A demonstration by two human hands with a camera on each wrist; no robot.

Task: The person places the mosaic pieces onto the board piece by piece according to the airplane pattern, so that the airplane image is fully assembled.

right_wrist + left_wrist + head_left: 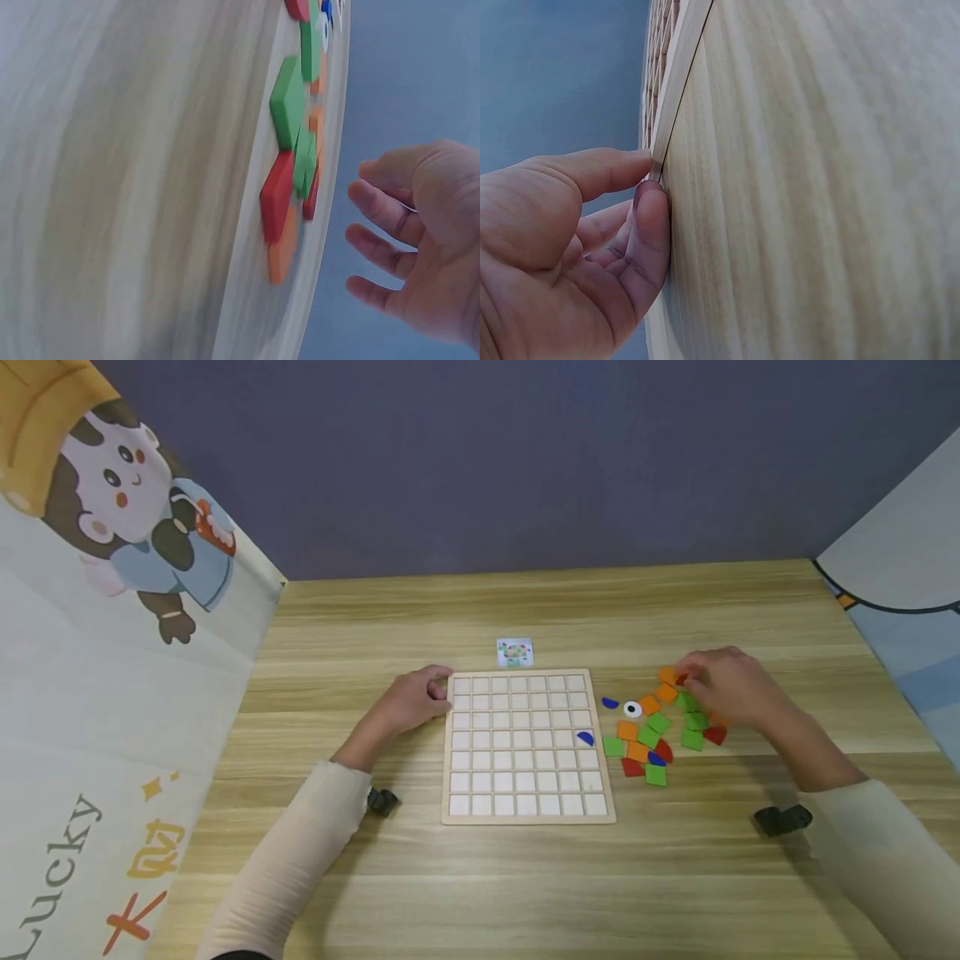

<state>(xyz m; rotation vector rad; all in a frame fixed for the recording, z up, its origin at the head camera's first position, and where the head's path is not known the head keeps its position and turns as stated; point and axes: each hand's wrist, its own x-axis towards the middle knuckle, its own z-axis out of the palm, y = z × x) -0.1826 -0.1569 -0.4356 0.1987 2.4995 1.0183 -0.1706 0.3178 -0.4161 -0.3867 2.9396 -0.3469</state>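
A pale wooden grid board (pixel 528 820) lies flat, its white squares in rows. At its upper left corner, my left hand (pixel 408 697) touches the side edge with thumb and a bent finger. The left wrist view shows those fingertips (pixel 651 196) right at the board's rim (pixel 676 75). My right hand (pixel 731 687) hovers over loose flat pieces, fingers loosely bent and spread, nothing visible between them. Beneath it lie green squares (pixel 287 105), a red piece (pixel 277 196) and an orange piece (pixel 283 251). One blue half-round piece (pixel 585 739) sits on the board's right side.
Right of the board are scattered more pieces, including a white disc (pixel 632 709) with a dark centre and a blue half-round (pixel 611 702). A small printed card (pixel 515 652) lies behind the board. The wooden table (pixel 525 893) meets a dark back wall (pixel 525 468).
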